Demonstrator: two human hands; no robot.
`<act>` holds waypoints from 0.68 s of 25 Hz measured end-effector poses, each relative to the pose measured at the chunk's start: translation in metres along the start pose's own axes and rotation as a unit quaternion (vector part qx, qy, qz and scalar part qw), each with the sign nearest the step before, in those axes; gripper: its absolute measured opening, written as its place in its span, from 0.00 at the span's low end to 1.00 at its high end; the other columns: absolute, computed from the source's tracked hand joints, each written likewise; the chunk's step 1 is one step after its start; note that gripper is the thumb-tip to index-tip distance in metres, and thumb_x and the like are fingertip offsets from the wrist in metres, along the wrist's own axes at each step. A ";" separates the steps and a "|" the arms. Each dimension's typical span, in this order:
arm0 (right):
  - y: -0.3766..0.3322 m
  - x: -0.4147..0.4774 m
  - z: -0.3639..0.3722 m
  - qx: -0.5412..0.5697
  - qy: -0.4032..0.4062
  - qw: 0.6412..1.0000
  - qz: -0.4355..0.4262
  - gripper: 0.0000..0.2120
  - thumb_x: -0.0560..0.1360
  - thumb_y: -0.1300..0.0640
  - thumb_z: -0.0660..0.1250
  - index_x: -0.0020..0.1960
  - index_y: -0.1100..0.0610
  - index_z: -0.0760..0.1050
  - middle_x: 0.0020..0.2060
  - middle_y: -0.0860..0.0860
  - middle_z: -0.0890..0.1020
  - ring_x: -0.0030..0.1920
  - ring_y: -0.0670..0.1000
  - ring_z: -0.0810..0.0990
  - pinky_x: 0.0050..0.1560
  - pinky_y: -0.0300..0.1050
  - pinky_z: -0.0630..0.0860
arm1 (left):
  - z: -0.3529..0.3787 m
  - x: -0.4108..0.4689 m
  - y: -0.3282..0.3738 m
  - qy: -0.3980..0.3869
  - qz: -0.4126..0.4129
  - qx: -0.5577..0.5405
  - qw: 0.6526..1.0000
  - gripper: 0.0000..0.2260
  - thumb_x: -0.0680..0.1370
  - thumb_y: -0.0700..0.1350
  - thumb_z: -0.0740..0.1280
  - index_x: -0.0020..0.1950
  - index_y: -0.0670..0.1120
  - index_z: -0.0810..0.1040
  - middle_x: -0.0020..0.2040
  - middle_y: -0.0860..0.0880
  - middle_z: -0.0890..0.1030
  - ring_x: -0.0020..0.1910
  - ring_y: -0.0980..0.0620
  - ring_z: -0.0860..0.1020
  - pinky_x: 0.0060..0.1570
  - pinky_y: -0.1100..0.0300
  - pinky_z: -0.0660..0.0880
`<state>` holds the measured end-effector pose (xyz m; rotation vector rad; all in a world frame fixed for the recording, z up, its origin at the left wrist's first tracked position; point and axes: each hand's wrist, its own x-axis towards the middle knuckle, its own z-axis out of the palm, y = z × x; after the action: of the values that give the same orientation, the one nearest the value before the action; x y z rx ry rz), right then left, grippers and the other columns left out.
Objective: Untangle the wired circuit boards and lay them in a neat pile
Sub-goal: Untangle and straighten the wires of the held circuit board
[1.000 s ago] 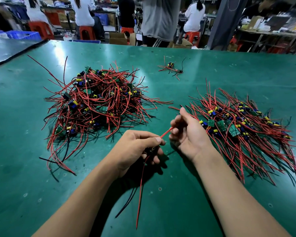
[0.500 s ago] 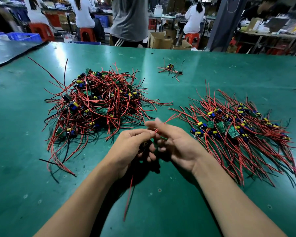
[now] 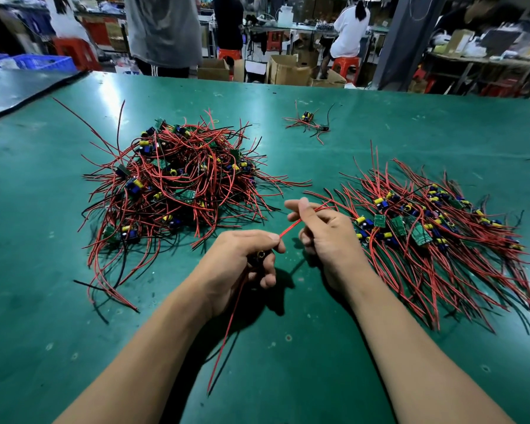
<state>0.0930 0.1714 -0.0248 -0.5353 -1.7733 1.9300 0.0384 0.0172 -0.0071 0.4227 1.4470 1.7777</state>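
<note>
Straightening a red wire [image 3: 289,228] between two hands

Half a second ago the hands were touching. Now they have drawn slightly apart, and the wire is stretched taut between them. One board [image 3: 260,255] seems freed and is being smoothed for the neat pile [image 3: 426,228] on the right. The left hand [image 3: 242,258] curls around the board, its wires dangling near. The right hand [image 3: 328,240] pinches the wire. The tangled heap [image 3: 178,185] lies far left.

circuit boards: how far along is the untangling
Done: a combed neat pile lies on the right. In hand: the left hand grips one board while the right hand pinches its red wire. Left: the large tangled heap and a small stray cluster farther back; perhaps half remains.
</note>
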 end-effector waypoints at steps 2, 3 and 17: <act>0.001 0.002 -0.002 -0.013 0.024 1.000 -0.011 0.14 0.82 0.48 0.64 0.48 0.54 0.85 0.30 0.52 0.75 0.23 0.45 0.63 0.24 0.35 0.55 | 0.001 0.000 -0.001 -0.005 0.003 0.021 1.000 0.11 0.77 0.40 0.66 0.36 0.43 0.81 0.26 0.46 0.72 0.22 0.49 0.72 0.22 0.64 0.68; 0.002 0.002 -0.003 -0.019 0.030 0.999 -0.014 0.13 0.82 0.48 0.65 0.47 0.53 0.85 0.33 0.53 0.76 0.23 0.45 0.64 0.24 0.36 0.56 | 0.001 -0.001 -0.001 -0.006 0.003 0.024 1.000 0.11 0.77 0.40 0.67 0.35 0.43 0.81 0.26 0.45 0.72 0.22 0.49 0.72 0.22 0.64 0.68; -0.016 0.004 -0.011 0.150 0.034 0.976 0.153 0.26 0.84 0.49 0.59 0.29 0.57 0.77 0.28 0.53 0.72 0.20 0.46 0.66 0.22 0.37 0.62 | 0.000 -0.001 -0.006 -0.035 0.007 0.079 0.996 0.09 0.78 0.40 0.68 0.40 0.40 0.83 0.27 0.43 0.76 0.24 0.47 0.74 0.29 0.61 0.74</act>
<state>0.0972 0.1839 -0.0096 -0.7897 -1.3839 2.3052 0.0410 0.0171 -0.0121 0.5720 1.5424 1.6481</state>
